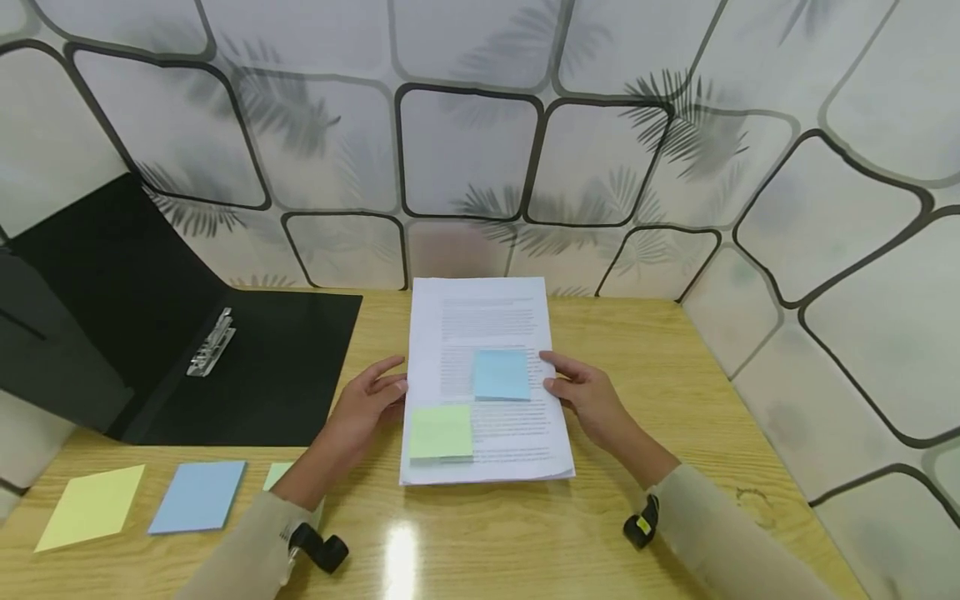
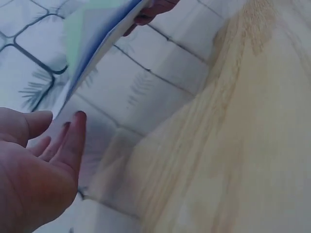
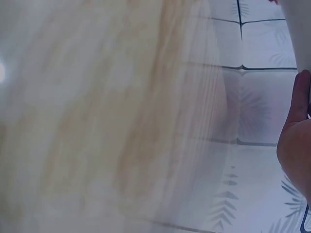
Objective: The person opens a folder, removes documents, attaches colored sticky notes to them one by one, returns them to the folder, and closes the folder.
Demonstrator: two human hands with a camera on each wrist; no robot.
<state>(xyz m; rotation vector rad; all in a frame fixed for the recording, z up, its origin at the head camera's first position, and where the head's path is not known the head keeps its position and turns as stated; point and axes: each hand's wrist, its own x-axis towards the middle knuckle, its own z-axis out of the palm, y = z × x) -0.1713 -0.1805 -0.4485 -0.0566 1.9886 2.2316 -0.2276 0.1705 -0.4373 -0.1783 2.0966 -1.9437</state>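
A stack of printed papers (image 1: pixel 495 321) is raised off the table, with a blue sticky note (image 1: pixel 501 375) and a green sticky note (image 1: pixel 441 433) on its top sheet. My right hand (image 1: pixel 588 400) grips the stack's right edge, its fingers reaching underneath. At the left edge is my left hand (image 1: pixel 363 408), thumb and fingertips close beside the paper. The left wrist view shows this hand (image 2: pixel 39 170) with its fingers extended and spread from the thumb, near the stack's edge. Only part of the right hand (image 3: pixel 296 131) shows in the right wrist view.
An opened black folder (image 1: pixel 277 367) with a metal clip (image 1: pixel 213 343) lies at the left on the wooden table (image 1: pixel 637 533). In front of it are yellow (image 1: pixel 93 507) and blue (image 1: pixel 198 497) sticky pads; a green one (image 1: pixel 276 475) is partly behind my left forearm. A patterned wall (image 1: pixel 468 150) stands behind.
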